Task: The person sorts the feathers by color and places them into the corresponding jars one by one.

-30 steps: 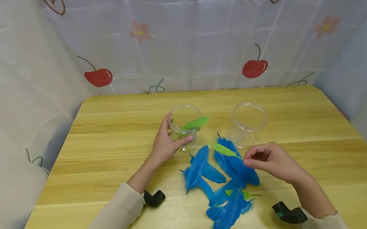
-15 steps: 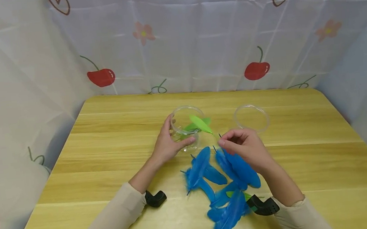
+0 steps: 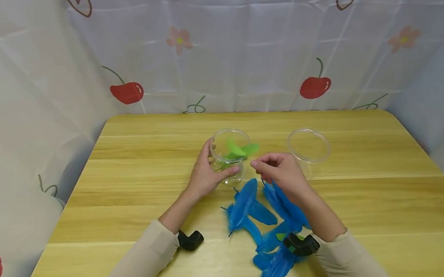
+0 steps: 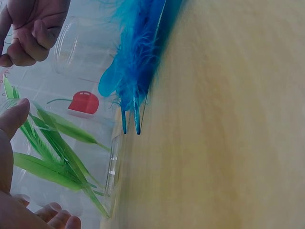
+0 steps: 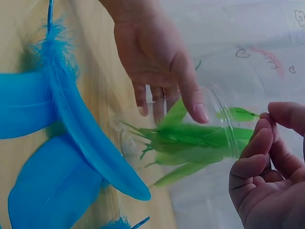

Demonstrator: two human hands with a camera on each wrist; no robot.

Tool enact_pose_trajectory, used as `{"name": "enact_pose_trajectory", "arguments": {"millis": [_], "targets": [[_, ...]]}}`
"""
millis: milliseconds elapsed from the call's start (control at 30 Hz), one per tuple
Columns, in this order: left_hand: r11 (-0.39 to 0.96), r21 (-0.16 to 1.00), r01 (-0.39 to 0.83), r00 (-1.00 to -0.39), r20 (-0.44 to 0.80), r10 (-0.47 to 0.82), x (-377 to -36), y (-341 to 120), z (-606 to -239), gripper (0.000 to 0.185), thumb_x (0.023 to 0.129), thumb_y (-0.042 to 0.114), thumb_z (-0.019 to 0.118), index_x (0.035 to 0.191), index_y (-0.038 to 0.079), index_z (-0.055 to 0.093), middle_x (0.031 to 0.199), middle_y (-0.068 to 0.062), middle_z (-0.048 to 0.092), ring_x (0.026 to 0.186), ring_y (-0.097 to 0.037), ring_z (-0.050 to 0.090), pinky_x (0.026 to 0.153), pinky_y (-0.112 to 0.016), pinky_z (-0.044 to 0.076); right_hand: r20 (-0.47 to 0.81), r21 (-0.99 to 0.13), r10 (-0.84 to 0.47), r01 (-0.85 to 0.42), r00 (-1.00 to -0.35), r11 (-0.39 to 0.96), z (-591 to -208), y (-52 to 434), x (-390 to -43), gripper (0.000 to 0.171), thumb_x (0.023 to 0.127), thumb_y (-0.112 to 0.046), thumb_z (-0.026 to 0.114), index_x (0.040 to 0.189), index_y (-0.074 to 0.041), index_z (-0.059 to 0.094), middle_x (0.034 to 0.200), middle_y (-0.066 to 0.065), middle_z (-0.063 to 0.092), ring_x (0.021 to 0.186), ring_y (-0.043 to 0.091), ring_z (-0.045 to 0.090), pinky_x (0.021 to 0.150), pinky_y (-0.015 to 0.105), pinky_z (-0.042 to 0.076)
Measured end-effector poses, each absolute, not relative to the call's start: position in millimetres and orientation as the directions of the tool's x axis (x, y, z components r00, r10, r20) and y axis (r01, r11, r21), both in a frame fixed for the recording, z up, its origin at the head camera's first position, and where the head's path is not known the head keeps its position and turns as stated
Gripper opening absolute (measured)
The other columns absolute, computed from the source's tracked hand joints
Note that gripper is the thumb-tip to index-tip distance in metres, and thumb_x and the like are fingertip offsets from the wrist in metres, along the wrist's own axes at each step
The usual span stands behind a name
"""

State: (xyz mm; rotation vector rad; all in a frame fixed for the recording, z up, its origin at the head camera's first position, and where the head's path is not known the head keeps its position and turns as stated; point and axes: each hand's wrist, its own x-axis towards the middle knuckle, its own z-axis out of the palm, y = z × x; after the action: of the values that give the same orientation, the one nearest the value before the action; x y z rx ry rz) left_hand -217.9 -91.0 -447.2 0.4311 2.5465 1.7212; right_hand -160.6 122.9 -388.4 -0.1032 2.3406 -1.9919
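Observation:
My left hand (image 3: 205, 175) grips a clear plastic jar (image 3: 233, 179) round its side, thumb towards me. Several green feathers (image 5: 190, 143) stand in this jar, quill ends down, and one tip sticks out past the rim. My right hand (image 3: 286, 174) pinches another green feather (image 5: 238, 113) by its quill. That feather's vane reaches in at the jar's mouth. Right in front of the jar lie blue feathers (image 3: 244, 206) in loose piles on the table. One more green feather (image 3: 281, 237) shows among them, partly hidden by the right wrist camera.
A second clear jar (image 3: 307, 129) stands to the right, partly behind my right hand. Black cameras (image 3: 190, 240) sit on both wrists. The wooden table (image 3: 127, 178) ends at a printed curtain (image 3: 237, 62) at the back, with more curtain on both sides.
My right hand has moved left and up with the green feather, from over the blue feathers to the jar's mouth. The left hand keeps its grip on the jar.

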Motion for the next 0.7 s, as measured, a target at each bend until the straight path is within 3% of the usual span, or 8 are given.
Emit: {"name": "enact_pose_trajectory", "arguments": {"millis": [267, 433, 700], "targets": [[0.330, 0.920, 0.210, -0.959, 0.127, 0.254, -219, -91, -448, 0.104, 0.077, 0.039, 0.085, 0.157, 0.021, 0.021, 0.152, -0.015, 0.035, 0.129, -0.038, 0.044, 0.100, -0.056, 0.043, 0.054, -0.994, -0.117, -0.064, -0.992, 0.088, -395, 118, -165, 0.025, 0.098, -0.013, 0.063, 0.102, 0.011, 0.069, 0.071, 0.004, 0.061, 0.064, 0.016, 0.055, 0.066, 0.026, 0.051], [0.320, 0.920, 0.227, -0.957, 0.150, 0.249, -220, -92, -449, 0.100, 0.078, 0.030, 0.086, 0.156, 0.019, 0.024, 0.150, -0.016, 0.038, 0.130, -0.036, 0.044, 0.102, -0.053, 0.042, 0.065, -0.995, -0.099, -0.072, -0.993, 0.071, -397, 116, -165, 0.026, 0.097, -0.010, 0.064, 0.109, 0.014, 0.066, 0.077, 0.002, 0.065, 0.067, 0.017, 0.058, 0.066, 0.025, 0.053], [0.341, 0.920, 0.194, -0.962, 0.109, 0.252, -219, -92, -448, 0.103, 0.079, 0.041, 0.084, 0.157, 0.022, 0.020, 0.152, -0.014, 0.035, 0.130, -0.038, 0.043, 0.101, -0.055, 0.042, 0.063, -0.969, -0.078, -0.079, -0.995, 0.233, -404, 111, -164, 0.022, 0.092, -0.013, 0.072, 0.104, 0.006, 0.072, 0.087, 0.010, 0.071, 0.075, 0.039, 0.060, 0.061, 0.033, 0.055]]}}
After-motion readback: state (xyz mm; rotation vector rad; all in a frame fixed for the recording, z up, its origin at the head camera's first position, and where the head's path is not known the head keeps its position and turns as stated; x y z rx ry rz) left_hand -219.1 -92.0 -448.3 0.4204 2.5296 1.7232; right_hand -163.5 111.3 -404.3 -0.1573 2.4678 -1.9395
